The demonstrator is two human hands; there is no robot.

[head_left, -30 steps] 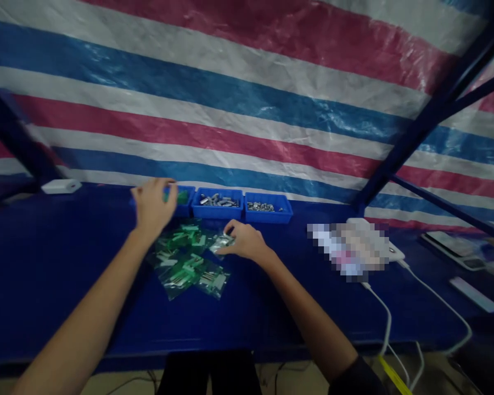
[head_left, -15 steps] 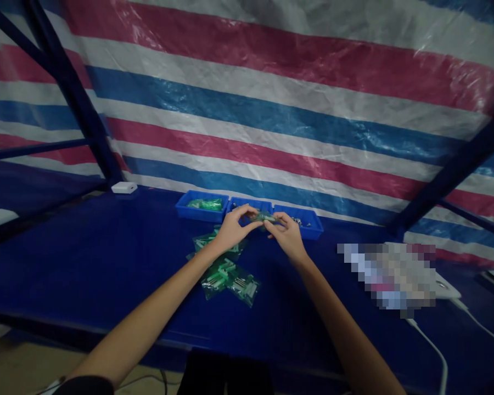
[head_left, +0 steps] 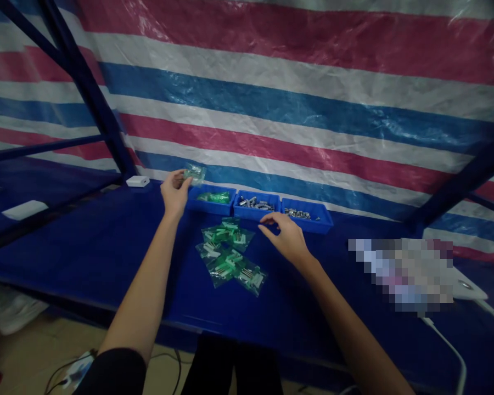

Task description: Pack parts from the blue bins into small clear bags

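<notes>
My left hand point(head_left: 175, 192) is raised at the back left, pinching a small clear plastic bag point(head_left: 195, 173) by its edge. Behind and below that bag is the left blue bin point(head_left: 214, 208), which holds green plastic bags point(head_left: 214, 197). My right hand point(head_left: 287, 237) hovers over the table with curled fingers apart from the thumb and nothing visible between them. It is nearest the middle blue bin point(head_left: 257, 213) of grey metal parts and the right blue bin point(head_left: 313, 225) of small shiny pieces. Between my forearms lies a pile of filled green-tinted bags point(head_left: 230, 258) with white pieces inside.
A white adapter-like box point(head_left: 138, 181) sits at the table's back left. On the right is a white device point(head_left: 469, 288) with a cable point(head_left: 448, 343), partly under a blurred-out patch. Blue frame posts point(head_left: 93, 99) and a striped plastic sheet point(head_left: 271, 104) stand behind the blue table point(head_left: 107, 263).
My hands have parted. The left carried the small bag leftward and up, over the left bin; the right let go and stays near the bins. The view shifted slightly.
</notes>
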